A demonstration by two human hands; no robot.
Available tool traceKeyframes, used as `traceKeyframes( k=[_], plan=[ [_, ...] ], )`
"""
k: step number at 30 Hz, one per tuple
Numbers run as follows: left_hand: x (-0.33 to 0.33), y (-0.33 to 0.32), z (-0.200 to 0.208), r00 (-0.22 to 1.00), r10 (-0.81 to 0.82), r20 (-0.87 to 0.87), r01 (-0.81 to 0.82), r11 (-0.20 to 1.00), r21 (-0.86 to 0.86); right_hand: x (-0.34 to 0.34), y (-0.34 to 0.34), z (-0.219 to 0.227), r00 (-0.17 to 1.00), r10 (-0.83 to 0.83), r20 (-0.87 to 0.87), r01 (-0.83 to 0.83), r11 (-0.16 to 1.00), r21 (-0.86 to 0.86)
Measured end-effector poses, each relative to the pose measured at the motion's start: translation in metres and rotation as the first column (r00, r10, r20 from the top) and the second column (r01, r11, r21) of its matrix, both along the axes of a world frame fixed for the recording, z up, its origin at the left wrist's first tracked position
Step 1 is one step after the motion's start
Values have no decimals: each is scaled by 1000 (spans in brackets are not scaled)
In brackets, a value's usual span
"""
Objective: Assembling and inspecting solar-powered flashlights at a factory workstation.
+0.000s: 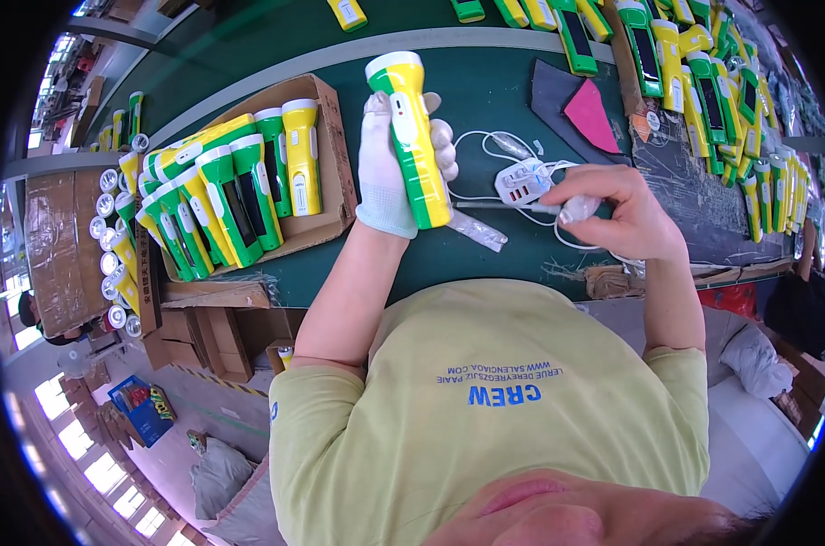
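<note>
Upright in my left hand (382, 177), which wears a white knitted glove, is a yellow-and-green flashlight (414, 146) with a white rim round its head. My gloved fingers wrap round its body, and a small port shows on its white side strip. To the right, my bare right hand (633, 217) has its fingers pinched together, with whitish material at the fingertips. What that is, a covering or a held piece, I cannot make out. Just beside those fingers lies a white multi-port USB charger (523, 181) with white cables attached. A clear plastic strip (476, 231) rests between my hands.
At left, a cardboard box (335, 146) holds several yellow-and-green flashlights. Many more flashlights (704, 100) are piled at the right. A dark grey sheet (563, 105) and a pink piece (593, 116) lie on the green bench (294, 266) beyond the charger.
</note>
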State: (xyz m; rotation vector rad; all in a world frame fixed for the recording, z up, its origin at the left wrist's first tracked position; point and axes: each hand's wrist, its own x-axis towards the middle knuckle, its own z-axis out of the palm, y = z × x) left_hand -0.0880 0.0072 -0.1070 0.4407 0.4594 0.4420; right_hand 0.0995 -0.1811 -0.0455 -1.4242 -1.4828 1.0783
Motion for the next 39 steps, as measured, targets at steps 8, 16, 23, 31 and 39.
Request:
traceKeyframes(
  k=[8, 16, 23, 31, 39],
  plan=[
    [-6, -3, 2, 953, 245, -177, -178, 927, 330, -18, -5, 1, 965, -79, 250, 52, 992, 116],
    [-7, 1, 3, 930, 316, -189, -180, 838, 514, -24, -5, 9, 867, -128, 481, 1, 967, 256],
    [-4, -7, 9, 917, 358, -177, -212, 811, 545, -31, -6, 21, 686, -97, 721, -107, 967, 232],
    [-9, -18, -1, 995, -101, -17, 101, 995, -16, -22, -5, 18, 226, -370, 901, -627, 653, 425],
    [1, -24, 5, 983, 100, -154, -8, 862, 507, -23, -9, -55, 971, -220, -89, 174, 916, -361]
  ],
)
